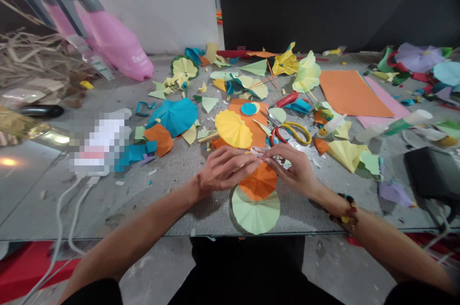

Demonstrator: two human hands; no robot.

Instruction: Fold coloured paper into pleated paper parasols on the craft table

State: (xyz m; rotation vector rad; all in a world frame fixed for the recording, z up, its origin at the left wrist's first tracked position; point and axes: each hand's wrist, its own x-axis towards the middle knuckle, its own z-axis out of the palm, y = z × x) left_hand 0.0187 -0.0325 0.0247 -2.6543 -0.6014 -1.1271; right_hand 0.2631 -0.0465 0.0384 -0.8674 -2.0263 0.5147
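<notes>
My left hand (223, 169) and my right hand (290, 166) meet above the table's near edge, fingertips pinched together on a small pale strip of tape (259, 152). Just beneath them lies an orange pleated paper circle (259, 183), which overlaps a pale green pleated circle (256, 212). A beaded bracelet (345, 209) sits on my right wrist. Beyond the hands lie a yellow pleated circle (233, 128) and scissors (292, 132) with yellow and red handles.
Paper scraps, folded fans and flowers cover the grey table (172, 190). A blue pleated circle (172, 115) lies left, an orange sheet (350, 93) over a pink one right, a black box (433, 171) at the right edge, white cables (68, 209) left, a pink bag (115, 41) behind.
</notes>
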